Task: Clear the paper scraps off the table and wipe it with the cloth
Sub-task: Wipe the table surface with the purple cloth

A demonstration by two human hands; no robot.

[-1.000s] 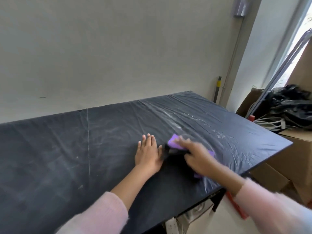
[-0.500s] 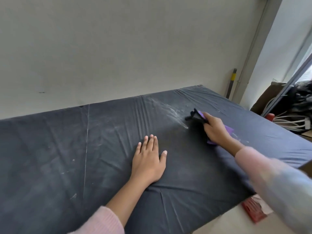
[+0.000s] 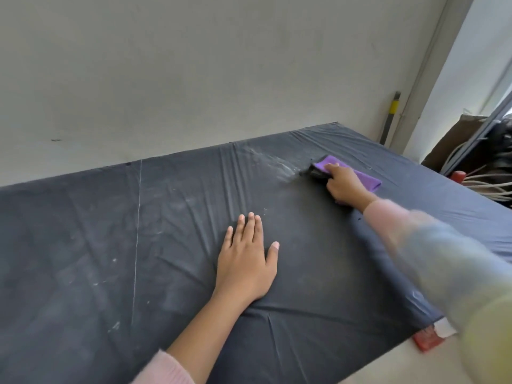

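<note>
Right hand (image 3: 344, 187) grasps purple cloth (image 3: 363, 177), pressing it on black-covered table (image 3: 83, 245) far from body. White smear (image 3: 282, 170) just left of grip. Left hand (image 3: 246, 261) flat, fingers straight, nearer body, well apart.

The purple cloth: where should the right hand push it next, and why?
Probably a short push to the left, across the whitish smear just beside the purple cloth. The right hand grips the cloth on the black table, and that patch looks unwiped. The left hand lies flat on the table.
</note>
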